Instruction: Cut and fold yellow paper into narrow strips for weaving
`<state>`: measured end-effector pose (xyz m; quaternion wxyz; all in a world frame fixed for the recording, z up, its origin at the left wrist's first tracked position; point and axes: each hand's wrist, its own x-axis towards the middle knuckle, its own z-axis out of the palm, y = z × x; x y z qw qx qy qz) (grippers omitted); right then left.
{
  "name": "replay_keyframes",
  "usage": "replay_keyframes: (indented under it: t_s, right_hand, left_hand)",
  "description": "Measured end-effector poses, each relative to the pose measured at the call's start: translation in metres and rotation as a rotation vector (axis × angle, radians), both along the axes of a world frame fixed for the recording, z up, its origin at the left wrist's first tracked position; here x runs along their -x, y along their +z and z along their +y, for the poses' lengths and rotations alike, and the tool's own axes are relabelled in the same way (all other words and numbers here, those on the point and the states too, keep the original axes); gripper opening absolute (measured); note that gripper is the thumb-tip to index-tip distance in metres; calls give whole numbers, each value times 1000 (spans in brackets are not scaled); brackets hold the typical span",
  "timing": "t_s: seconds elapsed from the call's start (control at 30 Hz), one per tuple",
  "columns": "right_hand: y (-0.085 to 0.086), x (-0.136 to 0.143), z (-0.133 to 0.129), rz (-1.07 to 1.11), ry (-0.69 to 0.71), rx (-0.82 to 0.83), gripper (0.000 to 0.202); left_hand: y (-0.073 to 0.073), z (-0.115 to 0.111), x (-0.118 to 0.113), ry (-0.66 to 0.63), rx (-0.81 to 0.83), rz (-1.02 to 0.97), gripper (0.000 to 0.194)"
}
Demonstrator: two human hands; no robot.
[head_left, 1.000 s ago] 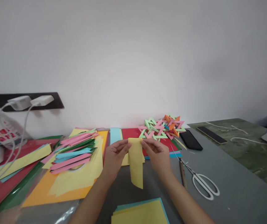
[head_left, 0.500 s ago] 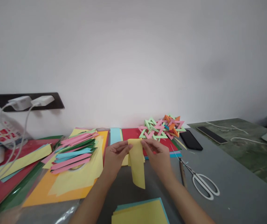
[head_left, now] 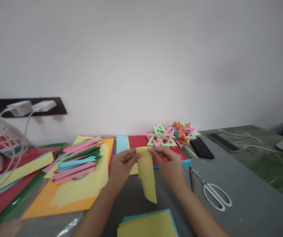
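Note:
Between my two hands hangs a strip of yellow paper point(head_left: 148, 177), its top edge folded over and its lower end curling loosely above the grey table point(head_left: 252, 204). My left hand point(head_left: 123, 166) pinches the top left corner between thumb and fingers. At the top right corner my right hand point(head_left: 168, 163) pinches the same strip. Below it, near the front edge of the view, lies a small stack of yellow and blue paper point(head_left: 147, 225). Behind my hands sits a red sheet point(head_left: 137, 141).
Folded paper stars point(head_left: 162, 135) stand at the wall. To the right lie scissors point(head_left: 216, 196), a brown-handled tool point(head_left: 192, 181), a black phone point(head_left: 202, 148) and a dark slab point(head_left: 223, 142). Folded coloured strips point(head_left: 79, 161) cover sheets on the left, near white cables point(head_left: 24, 141).
The lower end of the yellow strip has swung slightly right and down. Both hands keep their pinch on its top edge, almost in place. The view has shifted slightly.

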<state>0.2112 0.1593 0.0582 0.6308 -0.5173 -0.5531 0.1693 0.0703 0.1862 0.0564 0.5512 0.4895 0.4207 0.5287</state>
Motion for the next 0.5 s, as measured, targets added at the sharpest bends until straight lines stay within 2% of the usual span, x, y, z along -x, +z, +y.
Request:
replay_keyframes:
  t_s: [0.3,0.5]
  right_hand:
    - [-1,-3,2,-65,61,20,16]
    - [1,-3,2,5,125,110,21]
  left_hand:
    - [1,1,2,-37,4,19,31]
    - [2,1,1,-51,33,-2,32]
